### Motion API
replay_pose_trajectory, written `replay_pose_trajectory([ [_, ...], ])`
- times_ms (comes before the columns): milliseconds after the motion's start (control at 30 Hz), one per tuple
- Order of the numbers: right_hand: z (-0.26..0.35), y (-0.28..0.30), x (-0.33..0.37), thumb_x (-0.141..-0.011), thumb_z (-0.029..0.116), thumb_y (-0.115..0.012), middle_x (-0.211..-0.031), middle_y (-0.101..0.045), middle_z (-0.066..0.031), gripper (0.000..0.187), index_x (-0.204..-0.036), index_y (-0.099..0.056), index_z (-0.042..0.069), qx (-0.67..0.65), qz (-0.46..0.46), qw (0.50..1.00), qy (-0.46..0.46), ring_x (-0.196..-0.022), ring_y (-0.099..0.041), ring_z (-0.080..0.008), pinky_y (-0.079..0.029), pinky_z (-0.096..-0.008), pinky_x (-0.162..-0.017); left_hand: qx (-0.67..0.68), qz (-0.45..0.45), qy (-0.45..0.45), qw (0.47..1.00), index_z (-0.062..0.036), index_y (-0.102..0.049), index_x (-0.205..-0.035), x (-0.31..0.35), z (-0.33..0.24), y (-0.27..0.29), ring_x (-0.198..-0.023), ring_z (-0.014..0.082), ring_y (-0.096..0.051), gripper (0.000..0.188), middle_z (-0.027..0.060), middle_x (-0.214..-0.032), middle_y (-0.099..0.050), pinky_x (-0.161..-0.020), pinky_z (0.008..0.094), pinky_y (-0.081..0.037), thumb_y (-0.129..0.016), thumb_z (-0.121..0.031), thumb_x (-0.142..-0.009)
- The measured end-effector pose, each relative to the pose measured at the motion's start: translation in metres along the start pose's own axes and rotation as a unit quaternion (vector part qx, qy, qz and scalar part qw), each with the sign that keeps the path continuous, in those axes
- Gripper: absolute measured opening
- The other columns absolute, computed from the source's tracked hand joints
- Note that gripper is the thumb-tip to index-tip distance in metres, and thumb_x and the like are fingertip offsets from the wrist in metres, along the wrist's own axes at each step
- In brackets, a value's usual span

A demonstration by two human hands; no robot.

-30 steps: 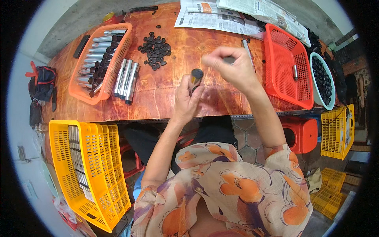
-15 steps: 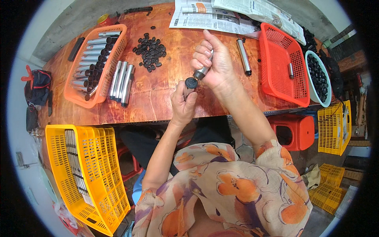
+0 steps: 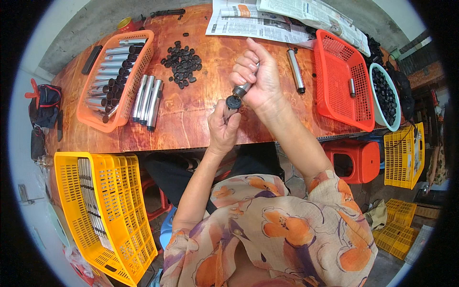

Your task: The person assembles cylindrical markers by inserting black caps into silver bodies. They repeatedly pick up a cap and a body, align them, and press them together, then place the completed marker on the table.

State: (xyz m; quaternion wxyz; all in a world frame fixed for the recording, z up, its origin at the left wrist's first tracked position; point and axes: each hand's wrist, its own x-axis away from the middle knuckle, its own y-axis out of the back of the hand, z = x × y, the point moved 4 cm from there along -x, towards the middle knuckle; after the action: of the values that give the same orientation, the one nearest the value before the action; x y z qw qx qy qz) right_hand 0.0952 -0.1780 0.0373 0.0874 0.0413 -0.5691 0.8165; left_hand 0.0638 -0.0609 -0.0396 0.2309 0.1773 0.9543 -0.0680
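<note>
My left hand (image 3: 224,126) is closed around a short cylindrical piece with a round black cap (image 3: 233,102) facing up. My right hand (image 3: 260,76) grips a silver metal tube (image 3: 242,89) in a fist, thumb upward. The tube's dark lower end meets the edge of the black cap. Most of both pieces is hidden by my fingers. Left of my hands lies a pile of small black discs (image 3: 182,64). Several silver tubes with black ends (image 3: 148,101) lie side by side further left, and one more silver tube (image 3: 296,71) lies to the right.
An orange basket (image 3: 86,115) of tubes stands at the left. On the right are a red basket (image 3: 334,103) with one short tube and a pale bowl (image 3: 395,123) of black parts. Newspapers (image 3: 267,31) cover the far edge. A yellow crate (image 3: 122,191) stands below left.
The cap in my left hand has tipped slightly and shifted a little right and down. My right hand stays in nearly the same place with the tube.
</note>
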Motion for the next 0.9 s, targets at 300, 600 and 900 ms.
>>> replay_pose_trajectory([
  [300,0.002,-0.010,0.003,-0.091,0.031,-0.053,-0.046,-0.030,0.0067,0.043,-0.056,-0.031,0.020,0.048,0.048,0.997,0.028,-0.033,-0.027,-0.0083,-0.026,-0.0265,-0.036,0.002,-0.001,-0.002,1.000,-0.0042,-0.043,-0.080,0.000,0.003,-0.001,-0.057,0.0114,-0.029,0.041,0.0011,-0.061,-0.031,-0.051,0.0268,-0.029,-0.059,-0.041,-0.088],
  [600,0.002,-0.028,0.012,-0.092,0.031,-0.052,-0.045,-0.028,0.0052,0.046,-0.055,-0.029,0.018,0.135,0.160,0.978,0.015,-0.032,-0.025,-0.0070,-0.024,-0.0241,-0.034,0.021,0.022,0.022,0.999,-0.0051,-0.038,-0.074,-0.002,0.007,0.002,-0.057,0.0112,-0.027,0.045,0.0010,-0.061,-0.030,-0.050,0.0274,-0.027,-0.058,-0.043,-0.087],
  [900,-0.001,-0.041,0.023,-0.091,0.025,-0.057,-0.047,-0.031,0.0036,0.040,-0.057,-0.038,0.013,0.271,0.218,0.937,0.017,-0.035,-0.026,-0.0055,-0.024,-0.0222,-0.034,0.031,0.029,0.021,0.999,-0.0023,-0.045,-0.084,-0.004,0.001,0.000,-0.059,0.0109,-0.031,0.042,0.0016,-0.063,-0.037,-0.052,0.0258,-0.031,-0.058,-0.043,-0.087],
])
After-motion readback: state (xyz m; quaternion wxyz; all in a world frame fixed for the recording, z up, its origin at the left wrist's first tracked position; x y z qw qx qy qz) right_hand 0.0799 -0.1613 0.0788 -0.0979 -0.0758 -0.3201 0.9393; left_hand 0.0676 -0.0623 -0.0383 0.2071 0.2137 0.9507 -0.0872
